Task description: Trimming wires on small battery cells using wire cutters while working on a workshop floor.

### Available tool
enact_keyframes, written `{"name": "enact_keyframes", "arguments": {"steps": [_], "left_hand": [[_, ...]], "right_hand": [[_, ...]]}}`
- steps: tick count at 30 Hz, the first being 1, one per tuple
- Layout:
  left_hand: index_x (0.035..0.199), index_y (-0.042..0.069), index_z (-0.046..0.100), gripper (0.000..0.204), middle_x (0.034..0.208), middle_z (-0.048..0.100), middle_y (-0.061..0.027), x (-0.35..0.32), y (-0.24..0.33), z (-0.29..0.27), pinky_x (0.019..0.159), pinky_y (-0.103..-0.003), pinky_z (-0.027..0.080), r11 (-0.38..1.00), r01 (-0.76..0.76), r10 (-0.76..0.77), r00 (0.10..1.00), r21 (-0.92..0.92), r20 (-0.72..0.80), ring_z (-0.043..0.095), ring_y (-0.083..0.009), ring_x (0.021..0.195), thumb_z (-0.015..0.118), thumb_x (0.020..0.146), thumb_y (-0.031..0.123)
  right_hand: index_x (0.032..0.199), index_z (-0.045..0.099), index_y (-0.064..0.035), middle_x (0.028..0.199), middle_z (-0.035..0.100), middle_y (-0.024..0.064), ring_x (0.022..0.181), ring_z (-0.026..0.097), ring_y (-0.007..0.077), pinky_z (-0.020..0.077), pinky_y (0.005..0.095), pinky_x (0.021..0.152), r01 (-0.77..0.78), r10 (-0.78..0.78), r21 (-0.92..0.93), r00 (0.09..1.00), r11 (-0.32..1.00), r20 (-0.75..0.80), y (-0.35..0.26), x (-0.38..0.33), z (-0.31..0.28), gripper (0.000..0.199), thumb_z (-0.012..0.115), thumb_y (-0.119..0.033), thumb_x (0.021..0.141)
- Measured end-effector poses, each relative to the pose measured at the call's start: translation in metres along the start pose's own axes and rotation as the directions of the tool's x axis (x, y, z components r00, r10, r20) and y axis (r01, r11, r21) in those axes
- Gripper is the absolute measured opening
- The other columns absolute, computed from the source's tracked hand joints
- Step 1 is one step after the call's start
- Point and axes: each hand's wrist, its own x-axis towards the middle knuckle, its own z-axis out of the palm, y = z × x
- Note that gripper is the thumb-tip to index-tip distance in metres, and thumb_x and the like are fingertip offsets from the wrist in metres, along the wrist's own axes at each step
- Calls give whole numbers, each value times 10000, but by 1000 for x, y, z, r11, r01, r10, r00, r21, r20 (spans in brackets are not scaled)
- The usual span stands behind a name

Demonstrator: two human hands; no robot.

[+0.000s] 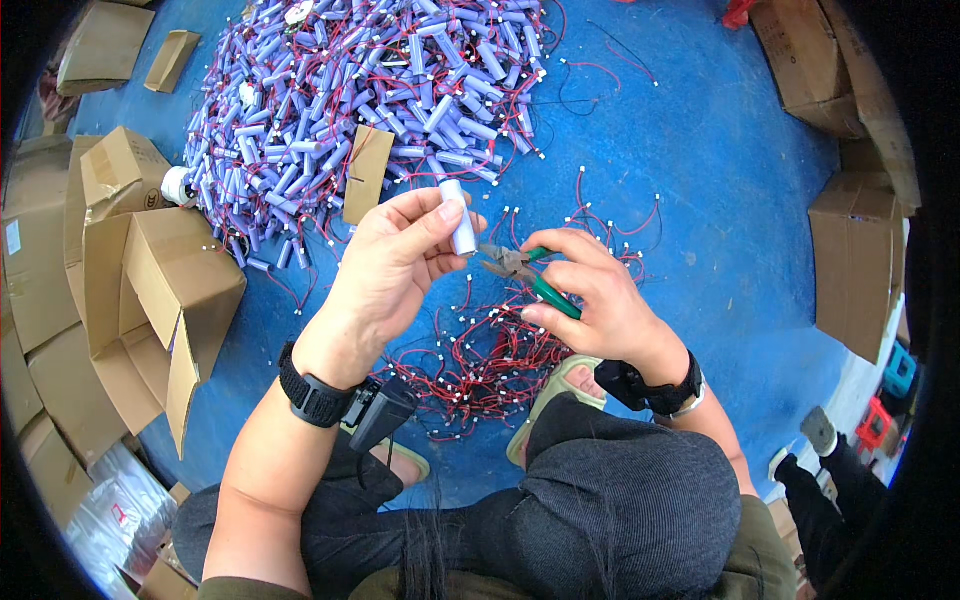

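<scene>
In my left hand (400, 255) a lavender cylindrical battery cell (459, 218) is pinched between thumb and fingers, its lower end tilted toward the right. My right hand (600, 295) is closed round the green handles of a pair of cutting pliers (545, 280). The plier jaws lie close by the battery's lower end; whether they touch it I cannot tell. Below both hands, a tangle of red and black wires with small white connectors (490, 365) lies on the blue floor between my feet. Beyond my hands spreads a large heap of lavender batteries with red leads (370, 90).
Open cardboard boxes (190, 270) stand along the left, and another carton (855, 260) is at the right. A flat cardboard piece (367, 175) rests against the battery heap. Loose wires (620, 225) are scattered on the blue floor (720, 200). Another person's legs (830, 495) show at lower right.
</scene>
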Motion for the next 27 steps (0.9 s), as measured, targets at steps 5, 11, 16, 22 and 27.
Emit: {"name": "enact_keyframes", "arguments": {"steps": [5, 11, 16, 22, 27], "left_hand": [[1002, 66, 566, 222, 892, 634, -60, 1, -2, 3, 679, -252, 488, 999, 10, -11, 999, -45, -33, 591, -102, 741, 620, 842, 209], [983, 68, 563, 200, 876, 634, -45, 2, -2, 2, 660, -242, 489, 1000, 14, -15, 997, -9, -81, 593, -104, 721, 619, 843, 200], [971, 74, 563, 189, 866, 634, -37, 1, -3, 1, 650, -242, 492, 998, 61, -62, 995, -13, -78, 597, -107, 705, 620, 843, 200], [1011, 60, 564, 217, 896, 627, -50, -1, -14, 13, 687, -260, 489, 969, 166, -180, 982, -183, -64, 597, -129, 728, 596, 862, 216], [1124, -13, 532, 321, 988, 598, -120, 2, -19, 7, 773, -289, 455, 439, -500, 521, 819, 747, 242, 589, -197, 865, 593, 851, 144]], "right_hand": [[690, 515, -32, 1026, 550, 132, 934, 536, 328, 415, 419, 795, 62, -84, -264, 994, 963, -75, -6, 2, 0, 274, 728, -203, 667], [706, 525, -63, 1010, 556, 105, 914, 542, 297, 411, 405, 764, -14, 0, -150, 996, 989, -94, -3, 1, 6, 268, 738, -211, 640], [702, 533, -70, 991, 566, 97, 892, 550, 278, 423, 395, 731, 2, -27, -219, 993, 976, -111, -7, 3, 6, 270, 737, -232, 630], [683, 528, -61, 899, 588, 77, 745, 568, 271, 440, 357, 636, 19, -132, -467, 969, 884, -211, -5, 3, 4, 269, 736, -225, 638], [683, 516, -44, 819, 578, 83, 648, 555, 282, 441, 346, 566, -129, 100, -120, 970, 984, -222, -1, -1, 7, 285, 730, -231, 660]]}}
